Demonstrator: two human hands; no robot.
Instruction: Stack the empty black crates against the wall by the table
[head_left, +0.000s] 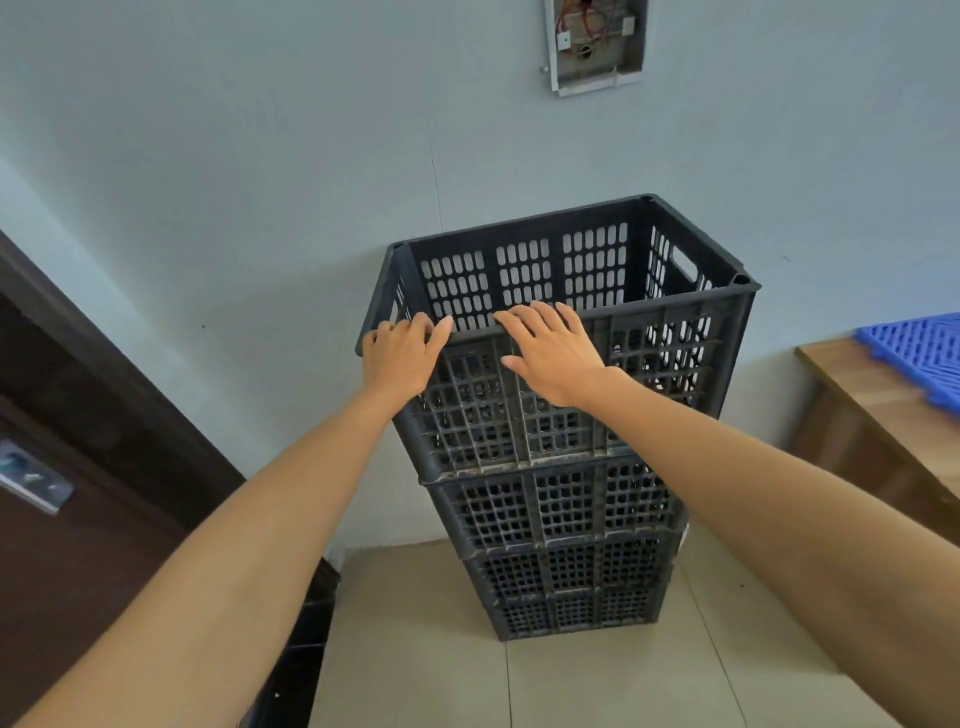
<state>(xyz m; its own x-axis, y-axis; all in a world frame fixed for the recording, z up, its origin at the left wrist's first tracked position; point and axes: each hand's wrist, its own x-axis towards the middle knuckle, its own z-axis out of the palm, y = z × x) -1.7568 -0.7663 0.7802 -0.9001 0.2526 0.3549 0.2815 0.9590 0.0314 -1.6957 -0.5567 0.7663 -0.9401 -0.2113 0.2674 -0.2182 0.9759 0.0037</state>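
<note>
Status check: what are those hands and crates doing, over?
Left hand grips top crate rim; right hand flat on it. Stack against wall. Table beside, not touching.

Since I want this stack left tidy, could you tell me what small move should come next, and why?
Probably a gentle push of the top crate toward the wall to seat it. The left hand grips its near rim, the right hand lies flat there, and it rests on the crate below; squareness is unclear.

Behind the crate stack (561, 499), wall (260, 156); beneath it, floor (415, 649). Right of the stack, table (872, 395) bearing a slatted panel (919, 348). Left of it, door (78, 519). On its near top rim, left hand (400, 358) and right hand (556, 353).
</note>
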